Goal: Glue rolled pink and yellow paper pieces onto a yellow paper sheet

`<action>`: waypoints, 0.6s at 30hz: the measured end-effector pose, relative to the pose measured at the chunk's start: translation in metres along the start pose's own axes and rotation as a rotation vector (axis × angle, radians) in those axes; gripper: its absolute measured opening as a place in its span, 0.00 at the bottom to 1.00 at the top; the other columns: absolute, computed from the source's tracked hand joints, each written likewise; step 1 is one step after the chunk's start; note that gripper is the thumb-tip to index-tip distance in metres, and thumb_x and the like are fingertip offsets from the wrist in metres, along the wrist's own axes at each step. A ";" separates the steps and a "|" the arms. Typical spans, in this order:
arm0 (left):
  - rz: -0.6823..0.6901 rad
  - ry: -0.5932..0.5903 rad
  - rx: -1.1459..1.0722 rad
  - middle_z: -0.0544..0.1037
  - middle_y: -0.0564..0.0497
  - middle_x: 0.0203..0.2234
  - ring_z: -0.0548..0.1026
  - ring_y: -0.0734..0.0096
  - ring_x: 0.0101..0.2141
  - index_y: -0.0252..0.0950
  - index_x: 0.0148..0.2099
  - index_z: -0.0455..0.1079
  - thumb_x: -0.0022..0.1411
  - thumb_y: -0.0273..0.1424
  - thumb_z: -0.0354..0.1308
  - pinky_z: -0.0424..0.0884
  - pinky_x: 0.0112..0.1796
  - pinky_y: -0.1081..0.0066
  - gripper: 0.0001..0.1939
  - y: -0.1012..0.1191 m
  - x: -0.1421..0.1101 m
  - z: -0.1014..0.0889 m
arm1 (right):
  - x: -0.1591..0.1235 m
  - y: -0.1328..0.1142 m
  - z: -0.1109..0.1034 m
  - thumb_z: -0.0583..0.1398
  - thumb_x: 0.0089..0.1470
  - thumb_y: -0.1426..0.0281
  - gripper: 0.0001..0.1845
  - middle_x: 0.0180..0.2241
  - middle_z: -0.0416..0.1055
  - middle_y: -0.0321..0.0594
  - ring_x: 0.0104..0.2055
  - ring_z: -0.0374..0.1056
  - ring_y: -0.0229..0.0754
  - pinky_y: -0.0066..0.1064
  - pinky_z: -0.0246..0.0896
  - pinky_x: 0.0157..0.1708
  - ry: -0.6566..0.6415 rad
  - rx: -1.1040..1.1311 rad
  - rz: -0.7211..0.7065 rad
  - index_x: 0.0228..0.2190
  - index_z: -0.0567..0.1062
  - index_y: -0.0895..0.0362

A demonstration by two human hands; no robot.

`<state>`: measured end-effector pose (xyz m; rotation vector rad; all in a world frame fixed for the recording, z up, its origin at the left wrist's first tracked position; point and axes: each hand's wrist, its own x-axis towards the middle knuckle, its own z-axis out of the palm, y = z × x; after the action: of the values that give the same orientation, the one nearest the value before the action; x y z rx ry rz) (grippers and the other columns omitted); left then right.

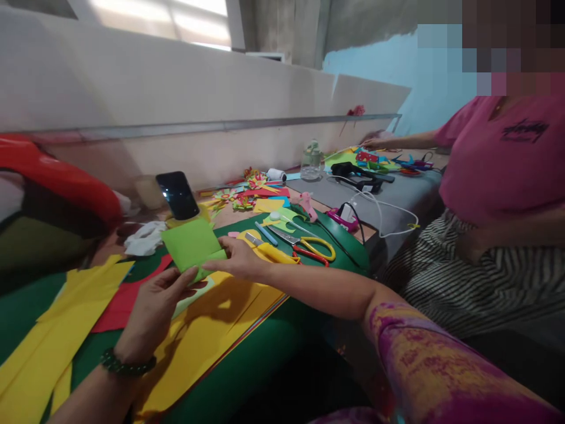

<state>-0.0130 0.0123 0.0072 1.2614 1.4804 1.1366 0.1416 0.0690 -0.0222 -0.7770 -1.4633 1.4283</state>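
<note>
A folded light-green paper (193, 246) is held above the work surface between both my hands. My left hand (155, 307), with a dark bead bracelet at the wrist, pinches its lower edge from below. My right hand (237, 257) grips its right edge, fingers closed on the fold. Beneath lie yellow paper sheets (207, 335) and a red sheet (119, 306) on a green table cover (247, 371). Just beyond my right hand lie a yellow cutter (271, 252) and yellow-handled scissors (309, 242).
A black phone (178, 195) stands propped behind the paper. White crumpled tissue (143, 238) lies to its left. Paper flowers (247, 191), a glue gun (308, 206), a glass jar (311, 160) and cables lie farther back. A person in a pink top (498, 165) sits at the right.
</note>
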 end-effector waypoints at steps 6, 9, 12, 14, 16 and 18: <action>-0.021 -0.030 -0.050 0.81 0.47 0.31 0.78 0.63 0.29 0.35 0.34 0.76 0.34 0.49 0.70 0.72 0.30 0.69 0.28 0.000 -0.002 0.002 | -0.001 0.003 -0.001 0.70 0.38 0.68 0.22 0.34 0.73 0.36 0.35 0.71 0.38 0.32 0.68 0.41 -0.017 0.018 -0.054 0.35 0.70 0.58; 0.002 -0.025 -0.066 0.80 0.47 0.27 0.75 0.68 0.26 0.33 0.33 0.76 0.34 0.49 0.70 0.70 0.29 0.71 0.27 -0.002 -0.002 0.002 | -0.005 0.001 -0.001 0.69 0.38 0.66 0.21 0.35 0.73 0.37 0.36 0.71 0.39 0.33 0.68 0.41 -0.003 -0.030 -0.102 0.35 0.69 0.58; 0.023 -0.025 -0.084 0.80 0.46 0.28 0.75 0.67 0.26 0.32 0.34 0.77 0.34 0.49 0.69 0.69 0.30 0.69 0.28 -0.005 -0.001 0.001 | -0.009 -0.001 -0.001 0.68 0.39 0.64 0.23 0.36 0.75 0.39 0.37 0.72 0.41 0.35 0.68 0.41 0.008 -0.036 -0.108 0.37 0.69 0.58; 0.035 -0.009 -0.104 0.80 0.44 0.29 0.75 0.67 0.26 0.32 0.34 0.76 0.35 0.49 0.69 0.69 0.30 0.69 0.28 -0.008 0.000 0.002 | -0.011 -0.001 -0.002 0.68 0.40 0.63 0.24 0.35 0.76 0.40 0.37 0.73 0.42 0.36 0.68 0.40 0.004 -0.033 -0.095 0.38 0.68 0.57; 0.047 -0.008 -0.119 0.80 0.44 0.29 0.75 0.67 0.26 0.32 0.33 0.76 0.36 0.49 0.69 0.68 0.30 0.69 0.27 -0.009 0.000 0.002 | -0.011 -0.001 -0.003 0.68 0.39 0.63 0.24 0.34 0.76 0.40 0.36 0.74 0.42 0.37 0.69 0.40 0.009 -0.044 -0.089 0.38 0.68 0.57; 0.052 -0.016 -0.127 0.80 0.44 0.29 0.75 0.67 0.27 0.32 0.32 0.76 0.36 0.49 0.69 0.68 0.30 0.69 0.26 -0.010 0.000 0.003 | -0.010 0.000 -0.004 0.69 0.39 0.63 0.24 0.33 0.77 0.40 0.35 0.74 0.42 0.38 0.69 0.40 0.020 -0.053 -0.089 0.37 0.68 0.57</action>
<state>-0.0122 0.0116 -0.0029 1.2244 1.3485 1.2327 0.1489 0.0609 -0.0246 -0.7477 -1.5065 1.3164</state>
